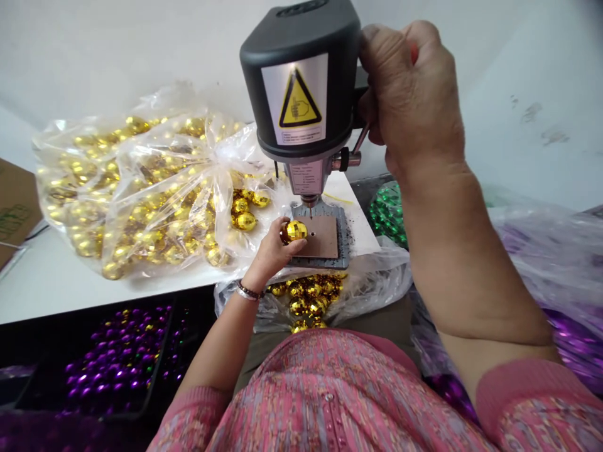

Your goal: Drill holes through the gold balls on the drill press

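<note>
My left hand (279, 246) is closed on a shiny gold faceted ball (296, 230), held just over the left part of a brown plate (325, 242) with a small hole. The plate lies on the metal base (343, 232) of a dark grey bench drill press (299, 81). Above the ball and slightly to its right hangs the chuck with a thin drill bit (310, 210); bit and ball look apart. High on the right side of the machine, my right hand (414, 94) is wrapped round the feed lever (362, 137). Its fingertips are partly hidden, and a bit of red shows between the fingers.
A large clear bag (127, 188) of gold balls lies left on the white table (28, 282), with loose gold balls (245, 221) at its mouth. More gold balls (311, 298) sit in plastic at my lap. Purple balls (117, 358) fill a black tray; green ones (389, 213) stand right.
</note>
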The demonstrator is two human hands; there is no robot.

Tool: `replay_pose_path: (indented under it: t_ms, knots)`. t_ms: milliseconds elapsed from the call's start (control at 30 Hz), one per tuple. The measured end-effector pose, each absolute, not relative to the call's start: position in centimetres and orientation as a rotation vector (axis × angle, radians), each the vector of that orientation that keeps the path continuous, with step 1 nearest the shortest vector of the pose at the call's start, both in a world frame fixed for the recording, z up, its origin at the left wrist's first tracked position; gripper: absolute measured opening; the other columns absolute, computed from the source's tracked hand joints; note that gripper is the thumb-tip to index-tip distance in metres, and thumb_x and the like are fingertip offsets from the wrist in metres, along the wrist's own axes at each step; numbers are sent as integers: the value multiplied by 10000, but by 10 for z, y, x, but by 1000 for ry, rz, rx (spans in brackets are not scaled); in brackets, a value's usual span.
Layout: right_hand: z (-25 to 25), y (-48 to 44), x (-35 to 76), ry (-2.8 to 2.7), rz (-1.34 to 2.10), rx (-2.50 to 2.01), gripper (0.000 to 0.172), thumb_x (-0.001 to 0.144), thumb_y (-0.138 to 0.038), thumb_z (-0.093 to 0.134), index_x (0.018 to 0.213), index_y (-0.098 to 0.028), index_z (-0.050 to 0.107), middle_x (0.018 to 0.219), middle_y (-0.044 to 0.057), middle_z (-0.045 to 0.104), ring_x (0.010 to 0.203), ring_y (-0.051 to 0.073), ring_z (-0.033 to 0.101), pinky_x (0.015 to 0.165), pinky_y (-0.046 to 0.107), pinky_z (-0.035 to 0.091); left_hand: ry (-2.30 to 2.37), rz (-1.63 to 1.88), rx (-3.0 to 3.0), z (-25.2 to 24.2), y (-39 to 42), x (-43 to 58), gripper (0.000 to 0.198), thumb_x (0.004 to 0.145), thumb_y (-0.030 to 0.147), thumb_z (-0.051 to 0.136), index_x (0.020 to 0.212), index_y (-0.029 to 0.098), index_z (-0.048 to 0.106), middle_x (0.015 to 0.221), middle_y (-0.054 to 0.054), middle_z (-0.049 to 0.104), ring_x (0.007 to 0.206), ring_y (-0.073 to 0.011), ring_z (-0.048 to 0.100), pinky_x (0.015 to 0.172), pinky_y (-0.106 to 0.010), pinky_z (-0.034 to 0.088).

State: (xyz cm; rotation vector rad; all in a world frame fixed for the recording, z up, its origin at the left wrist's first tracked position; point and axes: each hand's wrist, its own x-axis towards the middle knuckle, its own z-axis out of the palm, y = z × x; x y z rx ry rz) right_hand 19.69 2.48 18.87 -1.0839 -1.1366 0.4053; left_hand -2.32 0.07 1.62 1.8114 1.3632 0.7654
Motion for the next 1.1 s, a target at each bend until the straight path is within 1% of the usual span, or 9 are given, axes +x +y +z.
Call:
replay_pose_path:
  t_ms: [67,167,367,467,600,733,933,1100]
  knots:
    - [189,23,196,-1136,424,-1080,361,884,-382,611,736,-192,343,670,-71,303,668,6,322,609,125,313,1381,740,1763,14,5,-20,617,739,339,774,1263,147,512,1075,-97,687,858,-178,649,791,-330,524]
    - [190,20,195,-1157,447,-1053,365,900,-387,592,737,-190,332,676,-72,306,679,0,327,629,114,317,1378,715,1741,11,12,-17,627,715,352,794,1248,167,522,1065,-81,690,852,-170,653,763,-307,519]
    - [190,20,194,-1164,444,-1014,408,920,-370,587,715,-197,280,661,-73,276,666,-5,325,641,108,314,1381,666,1807,11,18,-10,597,704,370,804,1227,186,584,1044,-59,714,855,-177,666,792,-311,524]
    - [191,19,194,-1158,466,-991,406,925,-359,583,717,-199,274,664,-70,280,666,-4,328,648,110,318,1409,635,1885,14,19,-5,604,704,358,808,1247,190,605,1028,-48,725,873,-186,665,809,-314,528]
    - [192,18,194,-1154,486,-985,383,926,-350,581,723,-193,296,661,-70,276,663,-3,328,646,111,314,1409,578,1984,17,22,1,607,721,331,793,1279,164,621,1076,-65,730,919,-202,668,858,-329,527]
    - [190,19,195,-1171,485,-955,374,927,-367,574,741,-197,298,663,-73,305,675,-2,372,663,112,341,1346,555,2091,15,26,6,613,705,280,796,1287,164,645,1105,-76,728,991,-223,666,910,-337,523]
    - [188,18,196,-1207,467,-952,327,927,-366,565,754,-195,346,678,-64,333,672,17,374,650,136,361,1316,539,1952,15,24,10,697,700,242,796,1367,156,611,1122,-69,749,1013,-224,679,946,-347,526]
    - [178,1,191,-1278,376,-867,304,886,-401,597,794,-221,370,631,-70,351,621,56,376,637,211,376,1305,579,1913,12,20,11,725,704,243,791,1396,160,591,1157,-72,752,1053,-247,685,970,-372,522]
